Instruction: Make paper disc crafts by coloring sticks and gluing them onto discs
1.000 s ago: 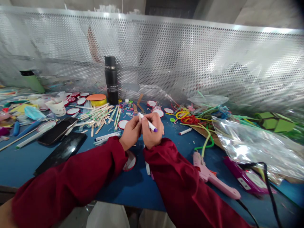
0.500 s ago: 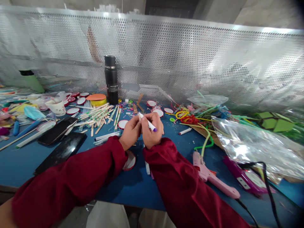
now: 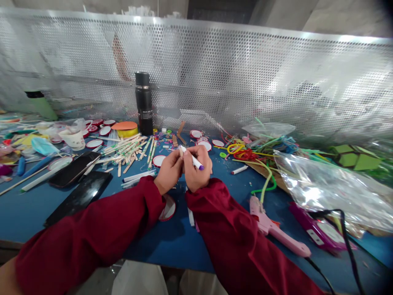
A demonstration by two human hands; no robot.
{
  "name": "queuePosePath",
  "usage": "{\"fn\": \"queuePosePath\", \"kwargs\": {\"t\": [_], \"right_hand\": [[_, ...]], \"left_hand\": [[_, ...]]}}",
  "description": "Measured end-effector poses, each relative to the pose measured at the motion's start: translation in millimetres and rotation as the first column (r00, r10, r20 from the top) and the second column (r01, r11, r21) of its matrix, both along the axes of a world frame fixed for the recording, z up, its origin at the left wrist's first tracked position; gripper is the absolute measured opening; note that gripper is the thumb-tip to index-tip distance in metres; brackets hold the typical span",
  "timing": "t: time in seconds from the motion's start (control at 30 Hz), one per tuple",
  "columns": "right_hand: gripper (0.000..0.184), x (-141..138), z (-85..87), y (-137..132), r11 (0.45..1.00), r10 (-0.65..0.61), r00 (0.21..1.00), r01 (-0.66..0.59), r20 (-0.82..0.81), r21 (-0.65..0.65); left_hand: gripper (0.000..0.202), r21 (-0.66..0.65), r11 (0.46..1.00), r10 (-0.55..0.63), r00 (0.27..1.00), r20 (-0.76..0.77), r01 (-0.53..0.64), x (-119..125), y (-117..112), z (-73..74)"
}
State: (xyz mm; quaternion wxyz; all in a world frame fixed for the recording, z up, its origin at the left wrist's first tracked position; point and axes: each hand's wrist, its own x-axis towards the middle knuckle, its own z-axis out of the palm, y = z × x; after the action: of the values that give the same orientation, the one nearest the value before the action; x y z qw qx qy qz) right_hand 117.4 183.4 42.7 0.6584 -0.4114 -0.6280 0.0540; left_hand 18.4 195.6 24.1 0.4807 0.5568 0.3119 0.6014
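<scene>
My right hand is closed around a white marker pen with a purple end, which slants down to the right. Pressed up against it, my left hand has its fingers pinched together near the marker's upper end. Whatever lies between those fingers is too small or too hidden to make out. Below my hands, a round white disc with a red rim lies on the blue table, partly covered by my left sleeve. Another white marker rests beside my right forearm. Two pale markers lie left of my left hand.
A pink glue gun and a purple power strip with black cable lie at right, near clear plastic and pipe cleaners. Wooden sticks, a black bottle and two phones are at left. A perforated metal panel stands behind.
</scene>
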Motion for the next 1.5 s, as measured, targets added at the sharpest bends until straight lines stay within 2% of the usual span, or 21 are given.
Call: {"fn": "queuePosePath", "kwargs": {"t": [0.17,0.37,0.7,1.03,1.5], "right_hand": [[0.011,0.7,0.1,0.6,1.000,-0.019,1.000,0.019,0.000,0.008],[0.011,0.0,-0.9,0.0,0.999,-0.036,0.998,0.035,0.048,0.020],[0.010,-0.7,0.9,-4.5,0.998,-0.060,0.997,0.060,0.048,0.005],[0.009,0.7,-0.8,-1.8,0.998,-0.062,0.997,0.062,0.034,0.016],[0.012,2.1,-0.2,0.8,0.999,-0.039,0.999,0.038,0.030,0.016]], "left_hand": [[0.040,-0.023,1.000,-0.005,1.000,0.002,0.006,0.2,-0.5,1.0],[0.039,0.037,0.999,0.025,1.000,0.007,-0.026,0.5,-0.4,-1.1],[0.038,0.017,0.999,0.044,0.999,-0.004,-0.044,1.2,-0.8,-0.6],[0.043,0.006,1.000,0.003,1.000,-0.019,-0.002,-1.2,0.4,-0.6],[0.042,0.021,1.000,0.013,1.000,-0.010,-0.012,-0.7,0.3,0.1]]}}
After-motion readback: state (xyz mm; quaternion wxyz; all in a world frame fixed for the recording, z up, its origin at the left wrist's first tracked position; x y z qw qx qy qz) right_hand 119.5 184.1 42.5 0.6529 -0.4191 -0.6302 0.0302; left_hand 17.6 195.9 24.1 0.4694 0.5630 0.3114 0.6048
